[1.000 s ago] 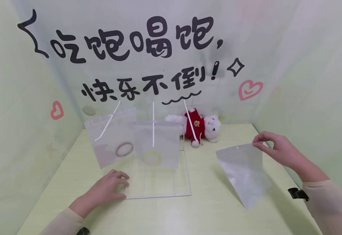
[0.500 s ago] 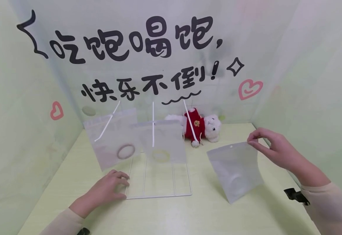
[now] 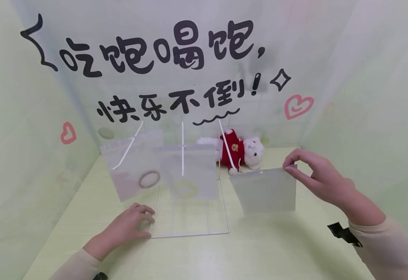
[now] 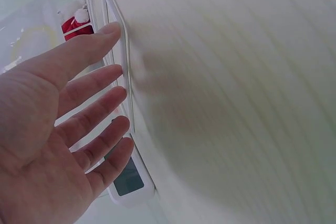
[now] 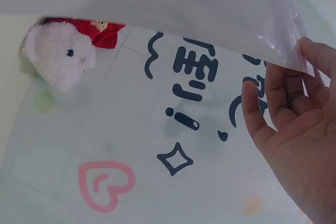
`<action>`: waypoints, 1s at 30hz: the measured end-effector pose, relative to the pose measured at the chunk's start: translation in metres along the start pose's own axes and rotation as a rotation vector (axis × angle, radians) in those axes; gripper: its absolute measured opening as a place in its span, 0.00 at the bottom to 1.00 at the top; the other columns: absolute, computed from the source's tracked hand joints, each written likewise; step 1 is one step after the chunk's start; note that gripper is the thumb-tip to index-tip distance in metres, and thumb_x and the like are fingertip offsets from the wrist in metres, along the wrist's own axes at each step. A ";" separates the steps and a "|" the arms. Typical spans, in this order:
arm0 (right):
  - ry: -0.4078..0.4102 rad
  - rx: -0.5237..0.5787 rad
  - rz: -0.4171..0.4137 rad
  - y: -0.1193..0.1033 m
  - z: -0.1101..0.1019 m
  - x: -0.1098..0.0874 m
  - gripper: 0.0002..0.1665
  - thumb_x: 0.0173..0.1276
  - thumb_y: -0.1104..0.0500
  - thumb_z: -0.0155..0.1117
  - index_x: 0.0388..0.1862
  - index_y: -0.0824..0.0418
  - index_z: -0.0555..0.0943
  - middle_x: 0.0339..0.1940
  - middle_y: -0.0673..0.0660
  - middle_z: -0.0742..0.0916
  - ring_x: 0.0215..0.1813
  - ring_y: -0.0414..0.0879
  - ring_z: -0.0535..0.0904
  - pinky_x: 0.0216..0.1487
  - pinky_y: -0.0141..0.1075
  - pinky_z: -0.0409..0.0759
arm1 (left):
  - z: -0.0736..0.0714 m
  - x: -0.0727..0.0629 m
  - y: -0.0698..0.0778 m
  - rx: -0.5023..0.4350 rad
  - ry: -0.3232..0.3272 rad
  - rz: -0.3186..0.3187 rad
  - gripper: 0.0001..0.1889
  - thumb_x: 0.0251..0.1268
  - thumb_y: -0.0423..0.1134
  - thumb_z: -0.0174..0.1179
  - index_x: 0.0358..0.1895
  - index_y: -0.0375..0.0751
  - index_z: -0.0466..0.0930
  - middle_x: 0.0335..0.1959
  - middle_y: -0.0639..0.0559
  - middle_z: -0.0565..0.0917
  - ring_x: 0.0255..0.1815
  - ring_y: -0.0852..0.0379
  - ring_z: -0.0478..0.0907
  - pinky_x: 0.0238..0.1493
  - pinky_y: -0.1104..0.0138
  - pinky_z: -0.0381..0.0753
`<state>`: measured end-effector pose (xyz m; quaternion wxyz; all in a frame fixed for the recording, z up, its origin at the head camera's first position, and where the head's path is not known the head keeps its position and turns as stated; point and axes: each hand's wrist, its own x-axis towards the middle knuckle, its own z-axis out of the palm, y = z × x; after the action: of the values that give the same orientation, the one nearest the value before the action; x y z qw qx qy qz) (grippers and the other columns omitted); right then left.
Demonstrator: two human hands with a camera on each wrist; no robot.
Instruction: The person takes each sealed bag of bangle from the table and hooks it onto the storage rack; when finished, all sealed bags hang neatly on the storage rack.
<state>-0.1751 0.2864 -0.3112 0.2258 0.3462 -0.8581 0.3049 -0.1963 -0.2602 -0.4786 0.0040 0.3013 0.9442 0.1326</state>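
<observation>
In the head view, my right hand pinches the upper corner of a translucent zip bag between thumb and fingers. The bag hangs right of a white wire rack, with a small hole in its top strip. My left hand touches the rack's base at the front left corner; in the left wrist view its fingers are spread and nearly straight against the wire. Two bags hang on the rack: the left bag shows a brownish ring, the middle bag a yellow ring. No bag is on the right prong.
A white plush toy in a red top lies behind the rack's right side. Lettered fabric hangs at the back of the pale table. In the left wrist view, a white-framed dark panel shows near the fingertips.
My right hand has carried its bag leftward and slightly up, closer to the rack. The bag's lower part has swung away and looks shorter. The middle bag sways; my left hand has stayed put.
</observation>
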 end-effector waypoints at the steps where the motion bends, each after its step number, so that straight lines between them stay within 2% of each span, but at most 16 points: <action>1: 0.002 0.012 -0.004 -0.001 0.001 0.002 0.24 0.57 0.80 0.71 0.42 0.55 0.81 0.37 0.43 0.84 0.43 0.32 0.77 0.47 0.21 0.76 | 0.000 0.000 0.000 0.001 0.001 0.001 0.20 0.44 0.46 0.81 0.44 0.51 0.90 0.58 0.52 0.85 0.57 0.48 0.78 0.57 0.48 0.85; 12: 0.084 0.058 -0.091 -0.022 0.012 0.026 0.23 0.56 0.81 0.69 0.43 0.57 0.82 0.36 0.45 0.82 0.40 0.35 0.75 0.43 0.24 0.74 | -0.001 0.001 0.001 0.011 0.023 0.018 0.19 0.44 0.45 0.81 0.44 0.50 0.90 0.57 0.52 0.85 0.57 0.47 0.78 0.58 0.48 0.85; 24: 0.059 0.126 -0.169 -0.048 0.021 0.042 0.23 0.56 0.80 0.69 0.43 0.58 0.81 0.36 0.45 0.82 0.40 0.36 0.76 0.43 0.26 0.76 | 0.000 0.000 0.000 0.021 0.031 0.025 0.19 0.44 0.46 0.81 0.44 0.51 0.90 0.57 0.52 0.85 0.55 0.49 0.78 0.56 0.50 0.86; 30: 0.051 0.136 -0.219 -0.052 0.019 0.050 0.21 0.56 0.80 0.68 0.43 0.60 0.81 0.36 0.47 0.82 0.40 0.36 0.76 0.43 0.25 0.77 | 0.001 0.000 -0.001 0.024 0.022 0.024 0.19 0.44 0.46 0.81 0.44 0.52 0.90 0.57 0.54 0.85 0.55 0.50 0.78 0.56 0.51 0.86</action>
<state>-0.1737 0.2204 -0.2758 0.2553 0.4443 -0.7865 0.3446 -0.1963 -0.2606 -0.4796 -0.0114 0.3114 0.9420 0.1247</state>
